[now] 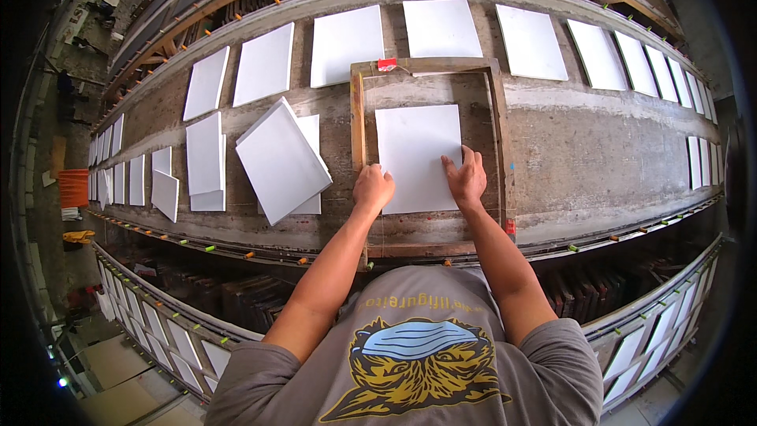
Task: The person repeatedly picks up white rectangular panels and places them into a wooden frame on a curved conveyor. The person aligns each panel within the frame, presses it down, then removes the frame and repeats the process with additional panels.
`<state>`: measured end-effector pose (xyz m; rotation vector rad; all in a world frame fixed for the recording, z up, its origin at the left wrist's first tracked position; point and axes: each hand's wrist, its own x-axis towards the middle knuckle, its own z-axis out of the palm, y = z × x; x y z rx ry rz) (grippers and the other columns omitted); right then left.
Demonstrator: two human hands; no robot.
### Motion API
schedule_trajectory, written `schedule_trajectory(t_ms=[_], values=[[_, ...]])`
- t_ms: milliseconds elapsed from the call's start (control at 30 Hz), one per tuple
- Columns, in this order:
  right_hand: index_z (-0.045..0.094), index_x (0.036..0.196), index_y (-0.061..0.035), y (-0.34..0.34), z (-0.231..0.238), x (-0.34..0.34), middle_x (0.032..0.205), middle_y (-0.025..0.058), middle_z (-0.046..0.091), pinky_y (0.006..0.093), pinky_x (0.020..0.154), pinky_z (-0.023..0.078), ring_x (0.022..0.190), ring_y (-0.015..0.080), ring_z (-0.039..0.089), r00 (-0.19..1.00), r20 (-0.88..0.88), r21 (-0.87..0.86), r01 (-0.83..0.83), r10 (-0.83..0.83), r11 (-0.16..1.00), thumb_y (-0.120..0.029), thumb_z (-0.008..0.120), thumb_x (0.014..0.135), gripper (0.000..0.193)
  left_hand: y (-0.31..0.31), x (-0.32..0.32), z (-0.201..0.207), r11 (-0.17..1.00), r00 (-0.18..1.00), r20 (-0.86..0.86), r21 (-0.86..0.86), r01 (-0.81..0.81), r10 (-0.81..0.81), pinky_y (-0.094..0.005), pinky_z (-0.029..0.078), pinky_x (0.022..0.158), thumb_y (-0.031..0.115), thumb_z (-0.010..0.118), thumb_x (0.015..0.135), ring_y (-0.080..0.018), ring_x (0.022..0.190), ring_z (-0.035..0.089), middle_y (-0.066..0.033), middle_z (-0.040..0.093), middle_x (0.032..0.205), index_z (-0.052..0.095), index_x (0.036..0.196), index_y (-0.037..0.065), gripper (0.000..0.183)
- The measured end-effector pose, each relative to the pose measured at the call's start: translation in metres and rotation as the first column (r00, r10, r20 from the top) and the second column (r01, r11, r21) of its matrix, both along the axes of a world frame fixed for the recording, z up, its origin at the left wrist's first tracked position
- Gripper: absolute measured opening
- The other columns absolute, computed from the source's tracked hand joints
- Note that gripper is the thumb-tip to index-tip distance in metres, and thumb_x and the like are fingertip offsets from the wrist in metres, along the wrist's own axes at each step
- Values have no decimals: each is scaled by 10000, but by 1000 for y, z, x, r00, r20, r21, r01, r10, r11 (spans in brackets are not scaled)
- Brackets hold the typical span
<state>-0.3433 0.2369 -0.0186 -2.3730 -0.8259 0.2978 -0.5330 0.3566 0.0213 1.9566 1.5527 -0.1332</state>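
Both hands are down on the white sheet [418,158] that lies inside the wooden frame [359,122] on the long counter [599,150]. The left hand [372,188] is curled loosely at the sheet's near left corner, knuckles up, fingers tucked on its edge; whether it pinches the sheet I cannot tell. The right hand [467,179] lies flat and spread on the near right part of the sheet, fingers pointing to the far edge, gripping nothing. The frame sits toward the near edge of the counter, about midway along it, with a small red clip [387,65] on its far rail. Just to the left, a tilted white panel [282,162] rests across other white pieces near the front edge. A row of white panels [347,43] runs along the counter's far edge, left to right.
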Motion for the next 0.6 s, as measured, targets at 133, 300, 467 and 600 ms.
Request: schedule_trajectory(t_ms=[133,300,467,600], values=[[623,1283,-52,1,3,0,1117,174,627,476,858,534,1026,391,656,1000,-3,-2,7,-7,1000,-415,766,869,569,-1,0,-5,999,997,59,24,-48,47,-479,460,1066,270,630,952,-397,1229,608,-254,647,1283,646,1262,-44,442],[624,1281,-52,-1,3,0,1115,172,629,475,850,537,1018,388,660,1000,1,7,8,-8,1000,-413,764,875,561,-2,0,-7,999,998,53,33,-42,41,-476,464,1062,275,619,959,-385,1242,598,-236,629,1308,625,1278,-28,440],[625,1277,-52,0,1,1,1118,172,631,475,845,539,1016,388,662,1000,6,6,5,-5,1000,-414,765,874,559,-3,0,-7,998,997,65,25,-50,48,-475,453,1074,274,632,957,-390,1255,587,-249,631,1307,627,1274,-36,443],[629,1275,-85,0,1,1,1155,150,634,478,864,533,1043,380,654,999,-24,-23,25,-25,999,-440,770,865,560,-4,0,-1,999,998,53,30,-37,36,-475,455,1071,277,633,961,-398,1246,590,-248,637,1287,632,1264,-33,434]])
